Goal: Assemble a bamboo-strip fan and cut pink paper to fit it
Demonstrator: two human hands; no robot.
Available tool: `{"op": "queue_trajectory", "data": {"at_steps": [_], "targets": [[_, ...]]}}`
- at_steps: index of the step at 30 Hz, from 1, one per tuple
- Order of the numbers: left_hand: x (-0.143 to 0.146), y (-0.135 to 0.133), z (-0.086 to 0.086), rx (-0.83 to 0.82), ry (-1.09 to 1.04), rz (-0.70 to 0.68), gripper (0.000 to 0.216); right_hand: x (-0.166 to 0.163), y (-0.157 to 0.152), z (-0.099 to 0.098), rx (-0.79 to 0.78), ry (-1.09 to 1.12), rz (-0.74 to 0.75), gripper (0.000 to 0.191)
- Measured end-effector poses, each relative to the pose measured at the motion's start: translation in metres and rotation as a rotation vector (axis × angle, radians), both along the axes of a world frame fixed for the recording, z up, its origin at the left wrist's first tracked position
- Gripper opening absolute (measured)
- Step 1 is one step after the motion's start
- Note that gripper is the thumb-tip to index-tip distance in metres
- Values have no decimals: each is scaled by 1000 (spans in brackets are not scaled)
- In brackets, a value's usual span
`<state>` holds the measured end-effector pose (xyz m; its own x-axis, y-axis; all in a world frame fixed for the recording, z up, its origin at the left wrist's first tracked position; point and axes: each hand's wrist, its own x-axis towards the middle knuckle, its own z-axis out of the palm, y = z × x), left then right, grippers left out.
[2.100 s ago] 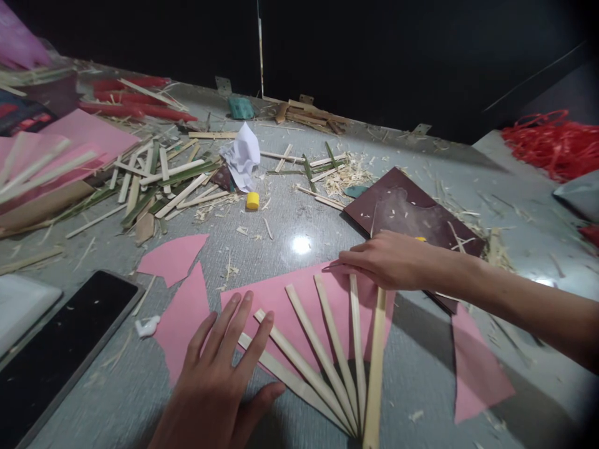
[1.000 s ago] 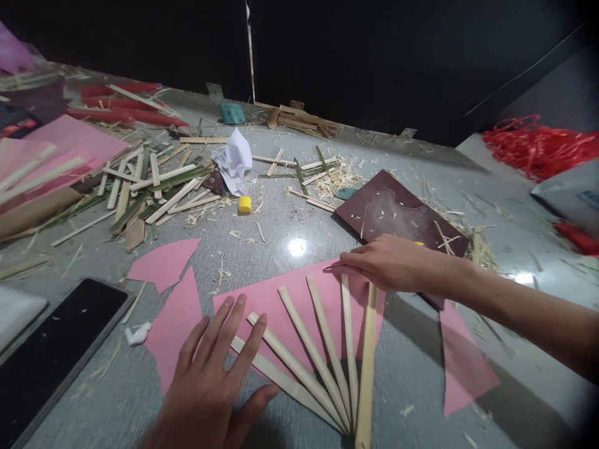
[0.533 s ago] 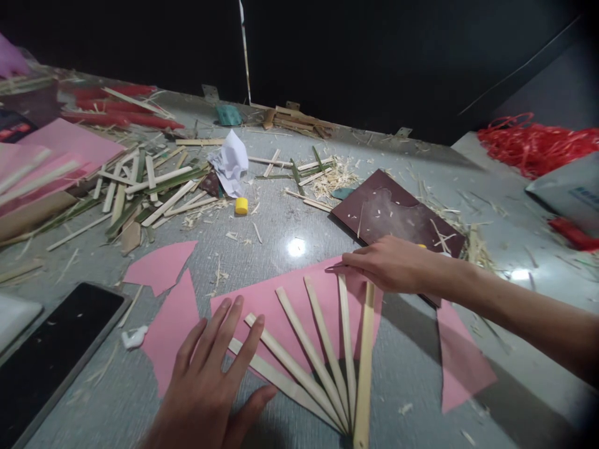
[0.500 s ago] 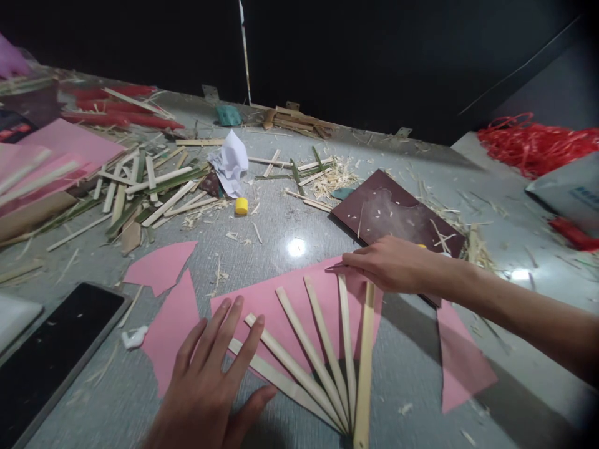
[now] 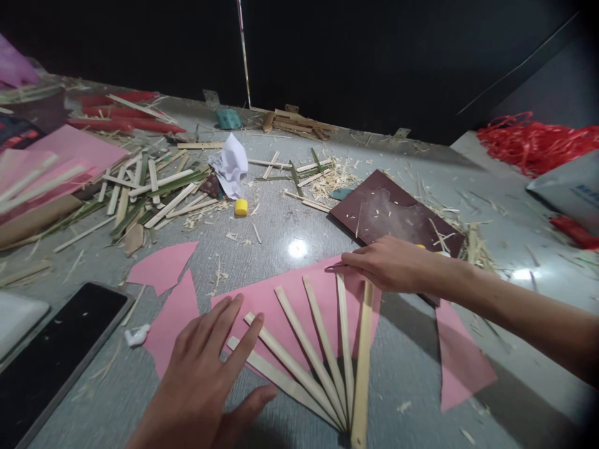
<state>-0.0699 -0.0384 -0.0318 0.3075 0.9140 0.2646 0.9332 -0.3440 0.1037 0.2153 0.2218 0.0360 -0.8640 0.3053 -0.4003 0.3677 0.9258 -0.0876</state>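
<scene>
Several flat bamboo sticks (image 5: pixel 299 340) fan out from one end over a sheet of pink paper (image 5: pixel 262 293). My left hand (image 5: pixel 206 362) lies with spread fingers at the left side of the sheet, its fingertips resting on the paper and by the leftmost sticks. At the upper right of the sheet, my right hand (image 5: pixel 374 265) pinches a thin pointed tool (image 5: pixel 333 269), its tip near the paper's top edge. The kind of tool is mostly hidden by the fingers. A thicker bamboo stick (image 5: pixel 362 368) forms the right side of the fan.
Pink paper scraps (image 5: pixel 163 265) lie left, another scrap (image 5: pixel 463 362) right. A phone (image 5: pixel 60 362) sits at the left edge. Beyond are a dark brown board (image 5: pixel 388 209), a yellow cap (image 5: pixel 241 207), crumpled white paper (image 5: pixel 231 165), a stick pile (image 5: pixel 150 187) and red plastic string (image 5: pixel 533 146).
My left hand's wrist has shifted slightly left while its fingertips stay at the paper. My right hand and the tool look almost unmoved.
</scene>
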Motion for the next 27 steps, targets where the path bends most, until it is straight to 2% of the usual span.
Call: {"op": "queue_trajectory", "data": {"at_steps": [6,9,12,15,18,21,27], "targets": [[7,13,18,-7,-50,21,66,-1,-1,1,16,10,15,22],[21,29,28,-14,-43,-93,66,-1,-1,1,16,19,10,19],[36,54,33,-111,-36,-210,72,-1,-1,1,15,26,9,19],[46,80,34,-255,-57,-245,73,0,-2,2,6,54,11,23],[50,97,31,-328,-90,-282,71,1,-2,1,-7,67,22,21],[51,103,26,-342,-121,-313,69,1,-2,0,12,44,18,18],[49,103,18,-352,-109,-325,77,3,0,-3,8,59,18,17]]}}
